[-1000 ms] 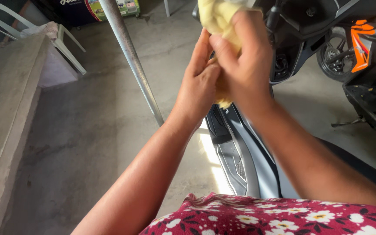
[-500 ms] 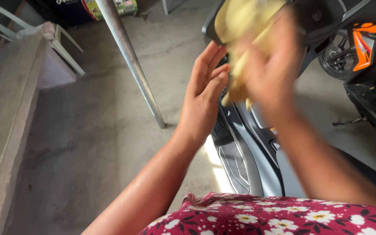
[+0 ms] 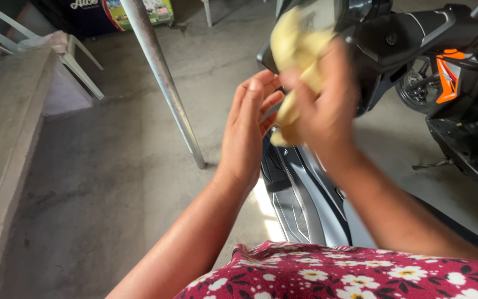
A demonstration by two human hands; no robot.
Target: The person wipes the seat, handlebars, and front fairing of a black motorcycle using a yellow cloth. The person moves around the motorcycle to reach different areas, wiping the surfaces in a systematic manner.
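My right hand (image 3: 325, 108) grips a crumpled yellow cloth (image 3: 294, 50), holding it up in front of the black front panel of a scooter (image 3: 399, 39). Part of the cloth hangs below my fingers. My left hand (image 3: 247, 130) is raised beside it, palm toward the cloth, fingers apart and empty, just short of touching the cloth. Below both hands lies the scooter's grey footboard (image 3: 297, 199).
A slanted metal pole (image 3: 164, 77) stands on the concrete floor to the left of my hands. A concrete ledge (image 3: 6, 144) runs along the left, with a white plastic chair (image 3: 78, 58) behind it. A second scooter with orange trim (image 3: 449, 77) is parked at right.
My two hands were clasped together on the cloth; the left hand has let go and opened. The right hand has drawn the cloth slightly up and right.
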